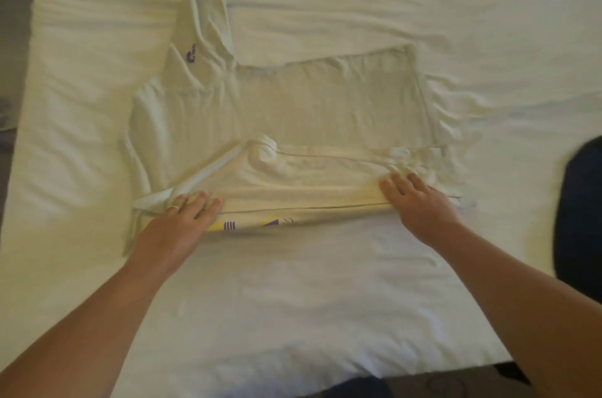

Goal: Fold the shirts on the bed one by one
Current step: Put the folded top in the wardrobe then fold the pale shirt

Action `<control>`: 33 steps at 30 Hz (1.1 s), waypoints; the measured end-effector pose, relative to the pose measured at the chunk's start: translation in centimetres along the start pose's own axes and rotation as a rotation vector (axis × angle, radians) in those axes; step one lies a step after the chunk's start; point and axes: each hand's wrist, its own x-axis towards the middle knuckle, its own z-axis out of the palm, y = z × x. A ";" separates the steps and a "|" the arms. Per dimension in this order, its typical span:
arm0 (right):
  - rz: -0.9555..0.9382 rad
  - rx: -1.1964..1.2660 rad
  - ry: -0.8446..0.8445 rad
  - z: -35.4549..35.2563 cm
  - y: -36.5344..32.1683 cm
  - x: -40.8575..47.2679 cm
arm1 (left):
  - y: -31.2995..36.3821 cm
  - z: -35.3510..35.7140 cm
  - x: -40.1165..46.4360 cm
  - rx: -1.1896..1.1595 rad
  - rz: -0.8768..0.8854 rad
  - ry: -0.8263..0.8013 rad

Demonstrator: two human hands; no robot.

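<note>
shirt: pale cream cotton T-shirt (293, 111) flat mid-bed, near side folded over
left hand (192, 212): flat, pressing fold
right hand (420, 202): flat, pressing fold
progress: early; far sleeve, remaining folds left

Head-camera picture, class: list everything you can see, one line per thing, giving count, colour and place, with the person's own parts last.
T-shirt: one, pale cream with purple and yellow print along its near edge, middle of the bed, near side folded over, far sleeve spread out.
Bed sheet: one, white, wrinkled, fills most of the view.
Dark garment: one, navy, right edge of the bed, partly cut off.
Ring: one, gold-coloured, on a left-hand finger.
Left hand: one, fingers flat on the fold's left end.
Right hand: one, fingers flat on the fold's right end.
</note>
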 end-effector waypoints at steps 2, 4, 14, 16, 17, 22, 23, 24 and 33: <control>-0.042 -0.015 -0.032 0.7 -0.3 -2.4 | 1.6 0.6 -2.3 -0.008 0.022 -0.058; -0.052 -0.027 -0.110 1.8 -0.5 -4.2 | 3.2 1.4 -4.3 -0.027 0.024 -0.127; 0.053 0.176 -0.282 -2.9 0.4 -0.4 | 4.5 -0.9 -1.4 -0.037 -0.024 -0.197; 0.057 0.155 -0.244 -3.7 1.2 2.2 | 4.1 -2.5 1.2 -0.050 -0.017 -0.175; 0.057 0.146 -0.235 -4.0 1.5 3.6 | 4.0 -3.1 2.6 -0.050 -0.014 -0.154; 0.096 0.200 -0.012 -4.8 3.2 12.1 | 2.7 -5.7 11.0 -0.127 -0.048 0.118; 0.096 0.204 0.049 -5.1 3.6 13.6 | 2.2 -6.1 12.7 -0.135 -0.073 0.150; 0.091 0.189 0.106 -5.3 4.0 15.1 | 1.7 -6.5 14.3 -0.137 -0.101 0.169; 0.142 -0.053 0.088 -6.2 8.0 22.6 | -1.3 -7.5 24.5 0.048 -0.175 0.115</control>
